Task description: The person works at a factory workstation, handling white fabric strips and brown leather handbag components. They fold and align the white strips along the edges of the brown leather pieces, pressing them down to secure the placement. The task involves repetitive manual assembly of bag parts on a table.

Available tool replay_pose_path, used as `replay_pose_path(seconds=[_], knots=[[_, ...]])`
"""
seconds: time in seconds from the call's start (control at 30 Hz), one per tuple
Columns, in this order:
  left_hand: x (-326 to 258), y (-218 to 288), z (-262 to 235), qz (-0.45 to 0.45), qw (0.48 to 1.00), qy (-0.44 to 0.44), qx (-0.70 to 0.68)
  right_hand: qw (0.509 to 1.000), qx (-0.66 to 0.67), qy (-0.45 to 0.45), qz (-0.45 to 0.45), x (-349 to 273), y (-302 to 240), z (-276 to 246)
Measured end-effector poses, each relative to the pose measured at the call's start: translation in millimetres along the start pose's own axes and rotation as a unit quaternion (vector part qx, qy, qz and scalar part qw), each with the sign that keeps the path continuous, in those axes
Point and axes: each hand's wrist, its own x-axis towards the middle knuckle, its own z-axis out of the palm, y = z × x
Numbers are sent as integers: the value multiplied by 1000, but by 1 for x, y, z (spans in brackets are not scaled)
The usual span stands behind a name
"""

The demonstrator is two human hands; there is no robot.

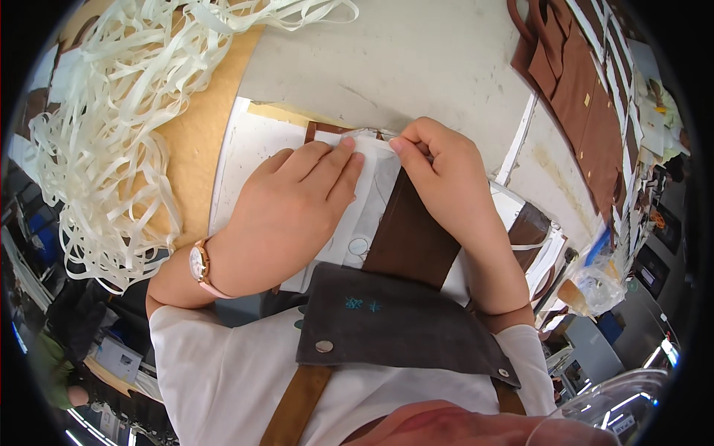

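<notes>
Well — left hand [294, 201] touches flat, whitish strip [373, 195].

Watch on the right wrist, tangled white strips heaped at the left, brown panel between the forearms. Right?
One miss: the watch is on the left wrist, per the head view. The tangled white strips at the left and the brown panel between the forearms are right.

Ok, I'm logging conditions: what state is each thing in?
Left hand: palm down, fingers extended
Right hand: fingers curled, hold unclear
White strip: laid out, partly covered
Brown panel: flat, partly covered
Tape: loosely tangled
Brown pieces: overlapping
Watch: fastened
Apron: worn
</notes>
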Motion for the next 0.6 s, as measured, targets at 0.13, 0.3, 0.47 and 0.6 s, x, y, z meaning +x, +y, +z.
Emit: replay_pose_path(seconds=[0.13,0.3,0.47,0.6], knots=[[3,0,-2,1,1000,-8,5,1000,9,9,-8,0,4,2],[6,-1,-1,0,1000,-22,11,1000,-6,4,-1,0,1,2],[7,1,0,-9,999,-32,19,997,-30,47,-52,-3,6,10],[8,1,0,-10,999,-39,22,996,-50,45,-52,-3,5,10]])
